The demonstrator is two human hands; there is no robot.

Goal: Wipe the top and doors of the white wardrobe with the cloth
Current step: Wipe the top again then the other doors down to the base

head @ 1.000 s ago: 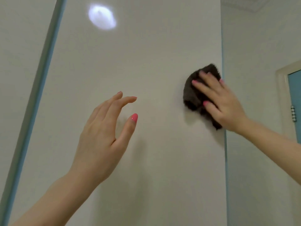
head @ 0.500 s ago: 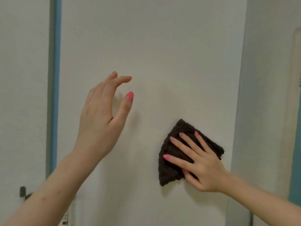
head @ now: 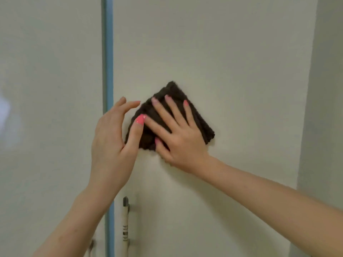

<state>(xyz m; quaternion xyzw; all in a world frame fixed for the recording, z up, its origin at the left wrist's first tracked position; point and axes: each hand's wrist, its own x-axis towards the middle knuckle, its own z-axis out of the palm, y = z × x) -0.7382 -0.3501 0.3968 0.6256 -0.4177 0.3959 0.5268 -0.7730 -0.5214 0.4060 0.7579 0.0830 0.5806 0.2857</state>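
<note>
Head view, one frame, looking at an upright white surface.

Item 1: right hand (head: 182, 140). Fingers (head: 161, 111) were straight and spread wide, laid flat on the cloth (head: 196, 117), palm pressing it against the wardrobe door (head: 213, 52). Thumb lay along the cloth's lower edge. Nothing was curled round or pinched.

Item 2: left hand (head: 111, 145). It was raised edge-on beside the cloth, fingers loosely extended and close together, slightly bent at the tips. The thumb (pink nail facing the camera) overlapped the cloth's left corner; whether it actually touched the cloth could not be told. The hand held nothing.

Item 3: cloth, dark brown, ribbed, folded to a roughly triangular shape with its point upward. It sat flat on the right-hand door, near that door's left edge and above the handle (head: 125, 223).

Item 4: doors. A second door (head: 50, 89) stood to the left, glossy, with a pale reflection at the frame's left margin. A blue strip (head: 107, 52) ran vertically between the two doors.

Item 5: handle, a pale vertical bar on the right-hand door, with dark markings too blurred to read.

Hidden or cut off: much of the cloth lay under the right hand; both forearms ran out of frame at the bottom; the wardrobe's top was out of view.
</note>
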